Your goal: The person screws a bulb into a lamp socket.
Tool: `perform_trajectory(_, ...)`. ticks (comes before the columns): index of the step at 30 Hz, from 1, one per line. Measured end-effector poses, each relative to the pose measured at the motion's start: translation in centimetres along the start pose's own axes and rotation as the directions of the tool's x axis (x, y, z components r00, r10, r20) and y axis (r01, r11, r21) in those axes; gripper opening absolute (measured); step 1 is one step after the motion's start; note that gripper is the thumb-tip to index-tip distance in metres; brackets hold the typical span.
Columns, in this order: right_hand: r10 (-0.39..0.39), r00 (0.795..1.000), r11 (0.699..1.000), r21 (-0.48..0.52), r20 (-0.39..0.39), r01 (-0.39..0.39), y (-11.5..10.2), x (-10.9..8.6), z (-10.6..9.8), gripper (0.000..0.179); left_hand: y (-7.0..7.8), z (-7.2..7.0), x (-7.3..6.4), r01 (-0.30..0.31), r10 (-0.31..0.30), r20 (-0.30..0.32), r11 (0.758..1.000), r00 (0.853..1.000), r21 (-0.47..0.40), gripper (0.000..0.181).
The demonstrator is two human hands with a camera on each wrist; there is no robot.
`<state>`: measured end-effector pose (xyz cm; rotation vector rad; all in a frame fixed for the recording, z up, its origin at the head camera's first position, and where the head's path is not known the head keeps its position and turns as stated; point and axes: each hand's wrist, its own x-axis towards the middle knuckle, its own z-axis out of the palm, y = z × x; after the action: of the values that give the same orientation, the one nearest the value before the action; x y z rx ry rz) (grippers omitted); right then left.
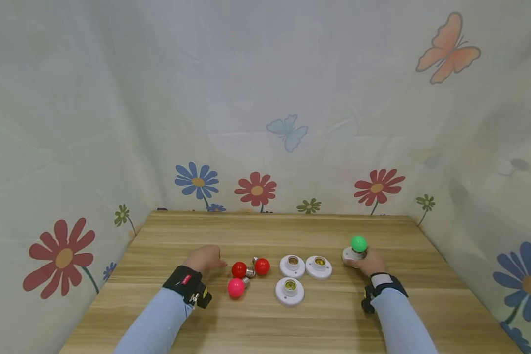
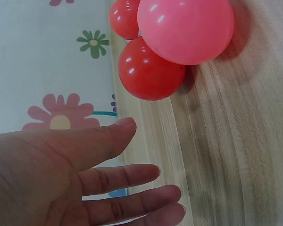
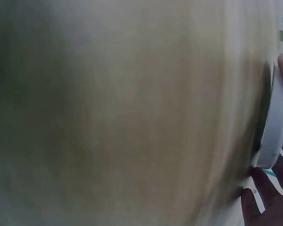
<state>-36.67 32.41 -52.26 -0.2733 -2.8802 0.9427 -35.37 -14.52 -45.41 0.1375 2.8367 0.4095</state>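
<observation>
On the right, my right hand (image 1: 371,263) grips a round white lamp holder (image 1: 349,255) by its rim. A green bulb (image 1: 359,244) stands upright in that holder. The right wrist view is blurred; the holder's base (image 3: 275,125) shows at its right edge, between thumb and fingers, slightly tilted off the table. My left hand (image 1: 205,258) hovers at the left, fingers extended and holding nothing. Beside it lie a dark red bulb (image 1: 239,270), a pink bulb (image 1: 236,288) and another red bulb (image 1: 262,266), each on its side.
Three more white lamp holders stand mid-table without bulbs: one at the back left (image 1: 284,268), one at the back right (image 1: 311,270) and one in front (image 1: 289,301). The wooden table (image 1: 265,332) ends at a flower-printed cloth (image 1: 230,98) behind it.
</observation>
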Motion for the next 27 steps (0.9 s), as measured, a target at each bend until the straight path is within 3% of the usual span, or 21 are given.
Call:
perform_trajectory(4,0.0,1.0,1.0,0.001,0.0,0.0,0.3,0.1,0.3,0.082,0.1,0.1,0.0,-0.003,0.003,0.004,1.0,1.0,-0.011,0.027)
perform_trajectory(8,0.027,1.0,0.996,0.083,0.01,-0.027,0.1,0.0,-0.1,0.099,0.3,-0.1,-0.2,-0.016,0.017,0.001,1.0,1.0,-0.013,0.026)
perform_trajectory(11,0.039,0.999,0.989,0.142,-0.017,-0.037,-0.7,-0.2,-0.8,0.11,0.4,-0.2,-0.4,-0.018,0.018,0.001,1.0,1.0,-0.014,0.026)
perform_trajectory(13,0.024,0.998,0.987,0.158,-0.061,-0.014,-1.5,-0.5,-1.3,0.107,0.5,-0.3,-0.4,-0.015,0.015,-0.001,1.0,1.0,-0.013,0.026)
perform_trajectory(18,-0.153,0.979,0.973,0.152,-0.136,0.173,-4.1,-1.8,-2.2,0.079,0.7,-0.4,-0.6,-0.002,0.002,0.002,1.0,1.0,-0.01,0.027)
perform_trajectory(20,-0.246,0.959,0.958,0.113,-0.141,0.262,-5.1,-2.7,-2.1,0.065,0.8,-0.4,-0.7,0.001,-0.001,0.007,1.0,1.0,-0.005,0.027)
perform_trajectory(22,-0.344,0.926,0.933,0.05,-0.154,0.355,-6.1,-3.6,-2.0,0.055,0.9,-0.4,-0.8,0.0,0.0,0.009,1.0,1.0,-0.003,0.027)
perform_trajectory(25,-0.418,0.9,0.907,-0.005,-0.122,0.421,-7.6,-4.9,-1.8,0.048,1.0,-0.4,-0.8,-0.008,0.008,0.007,1.0,1.0,-0.004,0.027)
perform_trajectory(27,-0.425,0.903,0.905,-0.002,-0.062,0.426,-8.5,-5.7,-1.7,0.043,1.0,-0.4,-0.8,-0.01,0.01,0.006,1.0,1.0,-0.006,0.027)
